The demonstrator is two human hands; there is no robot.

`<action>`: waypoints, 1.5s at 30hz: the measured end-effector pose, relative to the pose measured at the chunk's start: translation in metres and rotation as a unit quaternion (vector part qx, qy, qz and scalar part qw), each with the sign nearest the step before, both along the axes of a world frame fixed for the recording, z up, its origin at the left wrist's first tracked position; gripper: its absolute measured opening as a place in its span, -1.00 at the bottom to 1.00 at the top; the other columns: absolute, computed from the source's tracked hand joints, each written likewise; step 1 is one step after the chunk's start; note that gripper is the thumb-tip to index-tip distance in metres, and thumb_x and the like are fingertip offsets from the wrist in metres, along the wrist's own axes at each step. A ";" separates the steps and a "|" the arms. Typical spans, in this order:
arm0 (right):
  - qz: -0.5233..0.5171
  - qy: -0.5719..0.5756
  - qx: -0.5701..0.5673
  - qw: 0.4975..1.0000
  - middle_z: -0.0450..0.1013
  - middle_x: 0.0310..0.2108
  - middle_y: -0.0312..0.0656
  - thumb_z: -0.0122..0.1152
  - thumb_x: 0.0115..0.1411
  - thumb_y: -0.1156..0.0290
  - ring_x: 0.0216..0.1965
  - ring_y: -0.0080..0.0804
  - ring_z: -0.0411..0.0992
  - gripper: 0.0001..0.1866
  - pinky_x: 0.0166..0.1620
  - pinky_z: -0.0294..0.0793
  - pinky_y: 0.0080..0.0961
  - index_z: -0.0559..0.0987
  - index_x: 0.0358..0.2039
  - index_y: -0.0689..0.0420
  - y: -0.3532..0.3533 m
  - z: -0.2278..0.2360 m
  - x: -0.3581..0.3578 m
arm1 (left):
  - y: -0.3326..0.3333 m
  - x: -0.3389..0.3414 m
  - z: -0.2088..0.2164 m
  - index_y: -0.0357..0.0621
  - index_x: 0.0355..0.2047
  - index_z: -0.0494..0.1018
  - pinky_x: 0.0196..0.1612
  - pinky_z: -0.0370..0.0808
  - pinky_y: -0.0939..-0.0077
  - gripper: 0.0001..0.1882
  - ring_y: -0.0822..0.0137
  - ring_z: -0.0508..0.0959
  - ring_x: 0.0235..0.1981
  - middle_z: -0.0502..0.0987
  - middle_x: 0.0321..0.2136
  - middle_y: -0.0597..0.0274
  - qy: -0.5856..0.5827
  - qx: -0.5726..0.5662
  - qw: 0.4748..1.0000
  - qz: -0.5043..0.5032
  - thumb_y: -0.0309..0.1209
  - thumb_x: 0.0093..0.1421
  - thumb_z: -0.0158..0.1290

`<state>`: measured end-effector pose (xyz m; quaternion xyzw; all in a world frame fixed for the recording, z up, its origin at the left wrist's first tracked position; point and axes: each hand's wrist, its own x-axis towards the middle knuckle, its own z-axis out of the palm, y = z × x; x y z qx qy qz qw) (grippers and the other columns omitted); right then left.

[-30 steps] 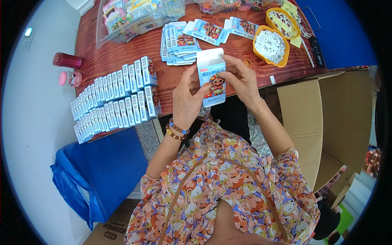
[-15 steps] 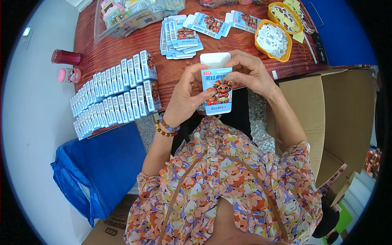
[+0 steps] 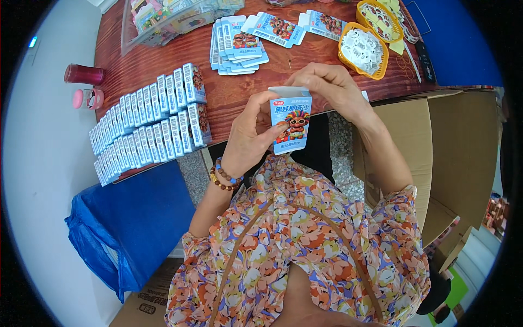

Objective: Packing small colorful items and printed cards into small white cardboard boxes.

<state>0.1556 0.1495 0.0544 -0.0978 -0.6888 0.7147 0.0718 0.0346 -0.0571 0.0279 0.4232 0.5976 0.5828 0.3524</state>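
A small light-blue carton (image 3: 289, 139) with a cartoon figure on its front stands upright before my chest. My left hand (image 3: 248, 125) is closed around its left side, thumb across the front and fingers behind. At the carton's top, the white flap (image 3: 286, 91) leans back over the opening. My right hand (image 3: 332, 90) has its bent fingers and thumb close together at the flap's far right edge; its fingertips are partly hidden. What is inside the carton does not show.
Two rows of standing cartons (image 3: 158, 101) fill the table's left side. Flat carton blanks (image 3: 239, 46) lie stacked beyond my hands. Yellow baskets (image 3: 384, 68) with white packets are at the far right. A clear bin (image 3: 163, 32), a red jar (image 3: 84, 74) and an open cardboard box (image 3: 403, 147) are around.
My right thumb has left the carton's front, and the hand has shifted to the top edge. The raised flap has tipped lower. My left hand keeps its hold.
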 end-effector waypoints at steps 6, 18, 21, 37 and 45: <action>0.043 -0.056 0.013 0.997 0.60 -0.24 -0.29 0.23 0.28 0.46 -0.19 -0.64 0.51 -0.82 -0.11 0.50 -0.62 0.63 -0.14 0.24 0.001 0.006 0.000 | -0.006 0.001 0.006 -0.15 0.17 0.20 -0.19 0.56 0.46 -0.40 0.37 0.60 -0.23 0.55 -0.21 0.12 -0.037 -0.027 0.999 0.000 -0.59 0.16 0.19; 0.020 -0.089 0.186 0.978 0.64 -0.23 -0.17 0.21 0.24 0.57 -0.19 -0.52 0.58 -0.77 -0.14 0.57 -0.53 0.66 -0.09 0.23 -0.009 0.028 0.004 | -0.005 0.000 0.006 -0.14 0.19 0.10 -0.25 0.54 0.46 -0.30 0.34 0.60 -0.33 0.54 -0.30 0.11 -0.021 -0.039 0.999 0.021 -0.56 0.13 0.23; 0.066 -0.021 0.313 0.947 0.61 -0.14 -0.08 0.21 0.22 0.57 -0.15 -0.39 0.60 -0.71 -0.12 0.58 -0.47 0.62 -0.03 0.22 -0.005 0.029 0.007 | -0.003 0.002 0.006 -0.12 0.23 0.11 -0.25 0.54 0.46 -0.27 0.35 0.60 -0.34 0.54 -0.32 0.12 -0.021 -0.053 0.998 0.039 -0.57 0.12 0.23; 0.013 0.034 0.246 0.969 0.56 -0.01 -0.12 0.31 0.10 0.65 -0.03 -0.35 0.55 -0.70 -0.01 0.57 -0.42 0.67 -0.11 0.21 -0.010 0.005 0.014 | 0.003 -0.006 -0.005 -0.12 0.17 0.31 -0.19 0.54 0.58 -0.45 0.55 0.56 -0.25 0.58 -0.20 0.23 -0.113 -0.010 0.993 -0.020 -0.61 0.18 0.17; -0.004 -0.014 0.229 0.973 0.60 -0.09 -0.18 0.28 0.19 0.54 -0.08 -0.40 0.57 -0.72 -0.03 0.55 -0.54 0.62 -0.06 0.26 -0.006 -0.002 -0.003 | 0.007 -0.012 0.000 -0.17 0.22 0.26 -0.27 0.54 0.57 -0.38 0.53 0.57 -0.31 0.58 -0.26 0.14 -0.078 -0.049 0.996 0.008 -0.51 0.17 0.21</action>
